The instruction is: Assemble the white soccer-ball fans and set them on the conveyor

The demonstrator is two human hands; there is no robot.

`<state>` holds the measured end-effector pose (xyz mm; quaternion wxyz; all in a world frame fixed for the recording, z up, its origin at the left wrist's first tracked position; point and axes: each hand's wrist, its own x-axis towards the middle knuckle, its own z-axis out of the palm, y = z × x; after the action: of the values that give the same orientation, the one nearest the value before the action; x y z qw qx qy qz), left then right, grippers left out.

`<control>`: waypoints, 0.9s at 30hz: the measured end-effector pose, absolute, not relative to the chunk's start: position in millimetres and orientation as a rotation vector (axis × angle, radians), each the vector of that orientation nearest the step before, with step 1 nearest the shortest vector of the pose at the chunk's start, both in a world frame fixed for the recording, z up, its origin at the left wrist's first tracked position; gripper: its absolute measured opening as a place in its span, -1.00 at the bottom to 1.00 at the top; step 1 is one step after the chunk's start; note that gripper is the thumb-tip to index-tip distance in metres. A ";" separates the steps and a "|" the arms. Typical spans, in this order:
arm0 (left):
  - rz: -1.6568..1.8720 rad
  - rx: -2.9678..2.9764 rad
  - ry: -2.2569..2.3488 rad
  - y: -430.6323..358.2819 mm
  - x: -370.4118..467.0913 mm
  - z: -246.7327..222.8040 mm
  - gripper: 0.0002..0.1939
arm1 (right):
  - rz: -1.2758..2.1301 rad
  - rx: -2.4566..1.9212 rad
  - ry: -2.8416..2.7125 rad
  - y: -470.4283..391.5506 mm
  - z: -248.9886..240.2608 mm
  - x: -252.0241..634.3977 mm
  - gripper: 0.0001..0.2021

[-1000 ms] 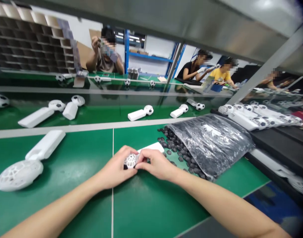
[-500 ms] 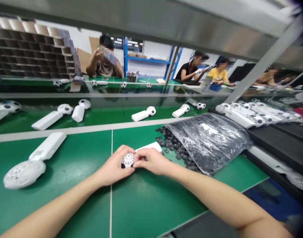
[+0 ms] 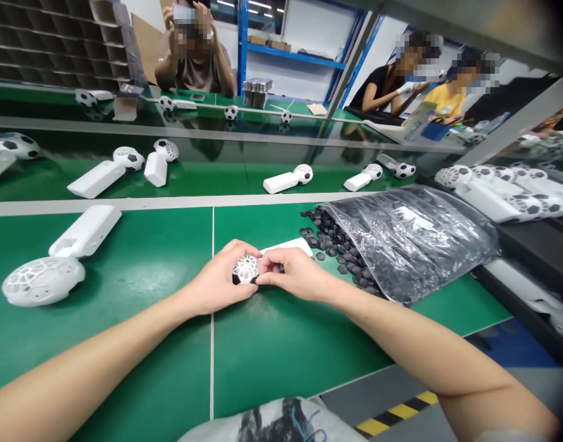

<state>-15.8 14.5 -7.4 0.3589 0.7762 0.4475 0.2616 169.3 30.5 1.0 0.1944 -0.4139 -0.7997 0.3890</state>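
A white lattice ball piece with black patches (image 3: 245, 269) sits in my left hand (image 3: 220, 277), whose fingers wrap round its left side. The fingertips of my right hand (image 3: 296, 271) are pinched at the ball's right edge; whatever may be between them is too small to make out. The ball's white handle (image 3: 290, 247) reaches out behind my right hand. Just right of it, small black pieces (image 3: 341, 242) spill from a clear plastic bag (image 3: 414, 233). At the left, another white lattice ball piece with a handle (image 3: 44, 281) lies on the green table (image 3: 138, 374).
Several ball-and-handle pieces lie on the green belt (image 3: 207, 178) beyond the pale strip. More such pieces (image 3: 502, 190) are piled on black trays at the right. People sit across the line, near a blue shelf (image 3: 295, 56). A slanted metal post (image 3: 506, 123) stands at the right.
The view has tilted downward, so the scene sits higher and the floor edge shows below. Both hands keep nearly the same hold on the ball.
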 end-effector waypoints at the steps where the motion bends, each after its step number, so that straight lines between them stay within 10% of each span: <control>1: 0.672 1.999 1.155 14.6 -15.9 -8.1 -0.60 | 1.083 -1.158 -2.252 30.4 1.6 169.4 -0.89; 27: 0.679 2.040 1.161 19.4 -16.2 -8.4 -0.60 | 0.870 -1.030 -2.200 21.4 -4.0 171.2 -0.92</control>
<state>-16.2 19.4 -8.4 0.3420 0.7846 0.4466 0.2609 171.2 21.4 -4.0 0.2770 -0.3835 -0.8192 0.3241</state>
